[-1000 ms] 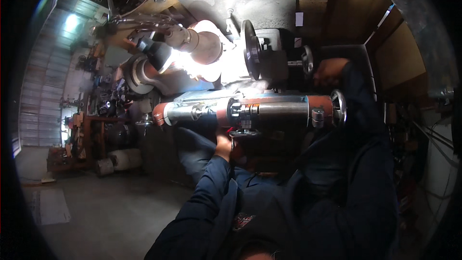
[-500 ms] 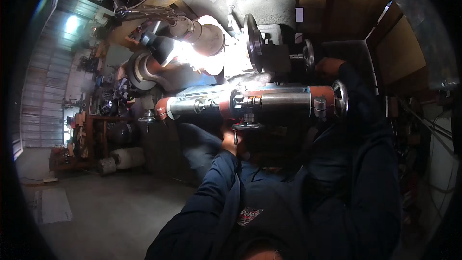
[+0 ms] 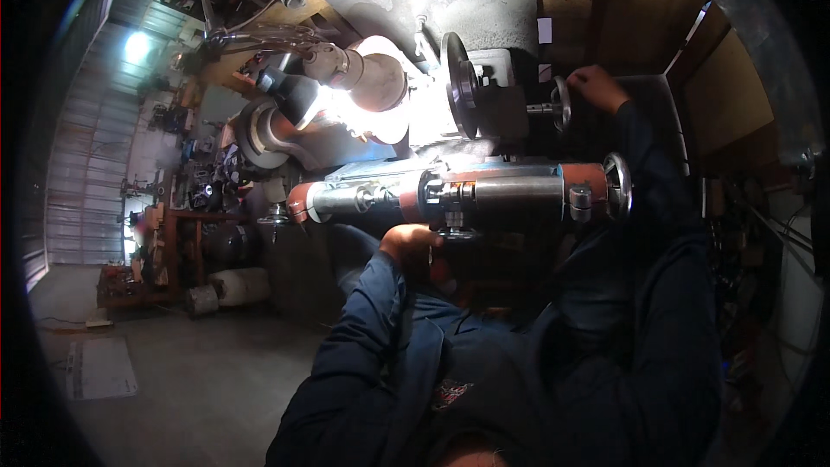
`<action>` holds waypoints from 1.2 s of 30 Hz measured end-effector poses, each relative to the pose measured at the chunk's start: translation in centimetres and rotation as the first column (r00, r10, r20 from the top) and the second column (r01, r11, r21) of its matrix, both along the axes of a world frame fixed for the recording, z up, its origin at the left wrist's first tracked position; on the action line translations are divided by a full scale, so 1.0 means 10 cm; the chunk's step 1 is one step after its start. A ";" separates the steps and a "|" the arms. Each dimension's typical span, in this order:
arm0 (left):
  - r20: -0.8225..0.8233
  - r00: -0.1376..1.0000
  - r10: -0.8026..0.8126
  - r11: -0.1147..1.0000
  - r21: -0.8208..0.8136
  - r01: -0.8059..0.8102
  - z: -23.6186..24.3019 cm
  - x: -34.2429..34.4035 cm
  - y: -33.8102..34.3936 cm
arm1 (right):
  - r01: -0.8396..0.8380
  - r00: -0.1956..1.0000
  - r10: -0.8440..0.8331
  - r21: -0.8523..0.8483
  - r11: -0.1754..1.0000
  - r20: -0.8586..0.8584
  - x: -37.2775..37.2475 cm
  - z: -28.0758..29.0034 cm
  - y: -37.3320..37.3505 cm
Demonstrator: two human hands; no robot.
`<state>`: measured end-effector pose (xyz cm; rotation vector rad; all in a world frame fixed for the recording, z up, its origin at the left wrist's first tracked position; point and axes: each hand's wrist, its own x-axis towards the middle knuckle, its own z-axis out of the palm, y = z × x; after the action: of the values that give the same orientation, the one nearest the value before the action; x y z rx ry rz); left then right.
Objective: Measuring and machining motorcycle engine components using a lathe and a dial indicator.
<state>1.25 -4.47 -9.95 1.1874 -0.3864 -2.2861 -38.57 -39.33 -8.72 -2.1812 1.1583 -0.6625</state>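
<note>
The right hand (image 3: 603,91), fingers (image 3: 583,76) curled, is at a dull silver handwheel (image 3: 565,111) right of a dark disc (image 3: 451,86); the left hand (image 3: 410,244) meets a shadowed, flat-lying handwheel (image 3: 458,233). Either grip cannot be told.

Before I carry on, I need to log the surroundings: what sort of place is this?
Probably a machine workshop: a metal machine with handwheels stands in front of the person, and a lamp on a jointed arm lights it.
</note>
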 end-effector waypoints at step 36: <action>0.632 0.721 -0.285 0.954 0.115 0.276 0.43 -0.40 -0.24 | -0.128 0.950 0.277 0.629 0.766 -0.143 -0.17 0.71 0.34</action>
<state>-2.73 -6.82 -5.61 2.0408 -0.8578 -2.0373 -40.31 -35.92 -1.60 -1.7913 1.0333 0.0816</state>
